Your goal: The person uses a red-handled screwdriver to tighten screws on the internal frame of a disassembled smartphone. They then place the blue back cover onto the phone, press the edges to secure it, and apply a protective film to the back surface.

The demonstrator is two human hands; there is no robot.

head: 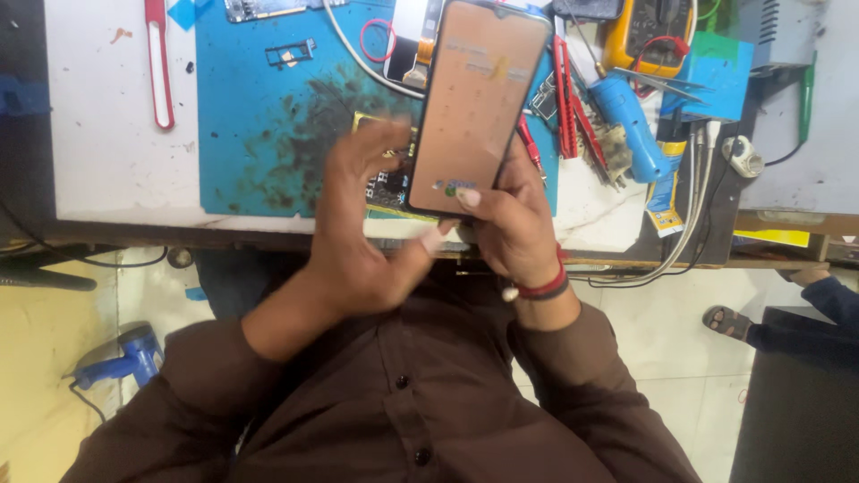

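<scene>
My right hand (514,224) grips the lower end of a phone screen panel (474,98) with a brownish protective film, thumb pressed on its bottom edge, and holds it up over the blue work mat (259,134). To the left of the panel my left hand (353,224) is blurred, fingers spread and holding nothing, its thumb reaching towards the panel's lower corner. Under both hands lies a dark flat part with a yellow border (385,192), mostly hidden.
Red tweezers (159,63) lie on the white bench at left. A blue soldering tool (635,125), red-handled tools (565,98), a yellow multimeter (649,31) and white cables (689,206) crowd the right. A blue heat gun (125,358) lies on the floor. Another person's sandalled foot (729,322) shows at right.
</scene>
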